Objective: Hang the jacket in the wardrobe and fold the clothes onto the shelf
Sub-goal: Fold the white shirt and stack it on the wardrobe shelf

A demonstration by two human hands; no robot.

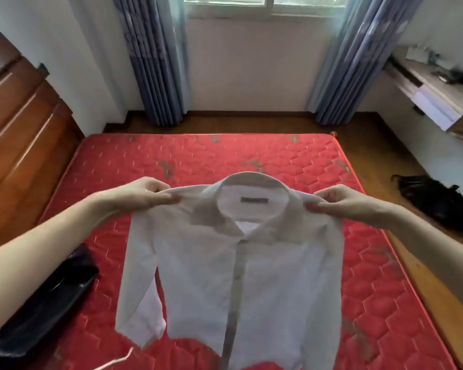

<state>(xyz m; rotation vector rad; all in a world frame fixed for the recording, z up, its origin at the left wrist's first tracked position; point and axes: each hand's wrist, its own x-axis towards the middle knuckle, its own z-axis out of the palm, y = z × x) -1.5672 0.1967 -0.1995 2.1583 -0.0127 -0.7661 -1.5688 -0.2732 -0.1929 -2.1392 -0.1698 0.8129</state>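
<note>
**Red mattress, white shirt held up above it**

Red quilted mattress (150, 166) fills the room's middle, and over its centre hangs a white collared button-front shirt (233, 263), front facing the camera. At the shirt's shoulders, the left hand (139, 196) and right hand (342, 201) each pinch the fabric between curled fingers and thumb. A shiny black garment (46, 303) lies on the mattress's near left edge. Another dark heap (436, 201) lies on the wooden floor beyond the mattress's right edge.

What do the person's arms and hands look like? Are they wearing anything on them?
Both arms are bare as far as the picture shows: no sleeves, no gloves. The left hand and the right hand show no rings, and there is no watch or bracelet on either wrist. The picture is too blurry to tell anything about the fingernails.
</note>
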